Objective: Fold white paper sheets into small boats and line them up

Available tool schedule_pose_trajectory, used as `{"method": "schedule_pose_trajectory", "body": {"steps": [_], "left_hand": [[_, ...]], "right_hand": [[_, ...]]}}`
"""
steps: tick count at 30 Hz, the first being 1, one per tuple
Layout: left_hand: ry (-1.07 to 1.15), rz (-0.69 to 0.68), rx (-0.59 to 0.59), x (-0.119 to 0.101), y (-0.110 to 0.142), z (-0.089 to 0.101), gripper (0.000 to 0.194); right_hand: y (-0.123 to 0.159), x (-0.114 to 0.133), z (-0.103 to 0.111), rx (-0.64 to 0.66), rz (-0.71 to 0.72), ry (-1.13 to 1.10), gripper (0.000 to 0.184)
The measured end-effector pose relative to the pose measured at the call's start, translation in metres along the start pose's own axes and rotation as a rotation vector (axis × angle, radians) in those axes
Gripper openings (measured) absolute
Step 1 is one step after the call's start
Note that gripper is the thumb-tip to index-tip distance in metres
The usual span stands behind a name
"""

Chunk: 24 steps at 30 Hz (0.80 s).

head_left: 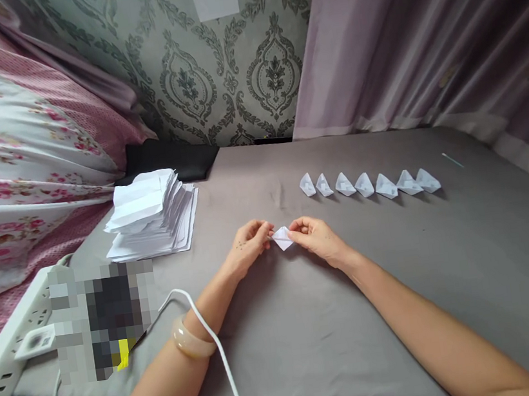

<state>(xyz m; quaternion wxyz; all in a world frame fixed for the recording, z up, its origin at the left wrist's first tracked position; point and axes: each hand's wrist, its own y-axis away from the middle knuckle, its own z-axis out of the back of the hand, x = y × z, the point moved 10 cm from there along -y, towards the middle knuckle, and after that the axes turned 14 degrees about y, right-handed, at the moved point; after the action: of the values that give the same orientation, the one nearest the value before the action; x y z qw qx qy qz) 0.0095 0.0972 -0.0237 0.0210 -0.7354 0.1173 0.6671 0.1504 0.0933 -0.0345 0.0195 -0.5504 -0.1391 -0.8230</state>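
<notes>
A small piece of folded white paper (284,239), pointed at its lower end, is held between my two hands just above the grey cloth. My left hand (250,244) pinches its left corner between thumb and fingers. On the opposite side, my right hand (316,236) grips the right corner the same way. Beyond my right hand, several folded paper boats (365,185) stand in a row on the cloth. A stack of white paper sheets (150,216) lies to the left, past my left hand.
A white cable (218,347) crosses over my left forearm, near a bangle (191,339). At the left edge lies a power strip (16,347) beside a pixelated area. A black flat item (176,161) is behind the stack. A thin stick (453,160) lies far right. Curtains (370,41) border the table.
</notes>
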Motion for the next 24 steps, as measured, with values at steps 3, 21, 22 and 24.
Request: {"method": "schedule_pose_trajectory", "body": {"steps": [3, 21, 22, 24], "left_hand": [[0.139, 0.114, 0.054, 0.004, 0.007, -0.005, 0.051], [0.349, 0.197, 0.013, 0.012, 0.016, -0.003, 0.033], [0.346, 0.184, 0.013, 0.011, 0.016, -0.003, 0.033], [0.347, 0.155, 0.014, 0.007, 0.017, -0.005, 0.033]], "right_hand": [[0.004, 0.001, -0.006, 0.053, -0.059, -0.152, 0.034], [0.019, 0.02, -0.035, 0.306, 0.031, -0.203, 0.044], [0.02, 0.024, -0.035, 0.297, 0.051, -0.188, 0.042], [0.021, 0.028, -0.034, 0.266, 0.081, -0.159, 0.041]]}}
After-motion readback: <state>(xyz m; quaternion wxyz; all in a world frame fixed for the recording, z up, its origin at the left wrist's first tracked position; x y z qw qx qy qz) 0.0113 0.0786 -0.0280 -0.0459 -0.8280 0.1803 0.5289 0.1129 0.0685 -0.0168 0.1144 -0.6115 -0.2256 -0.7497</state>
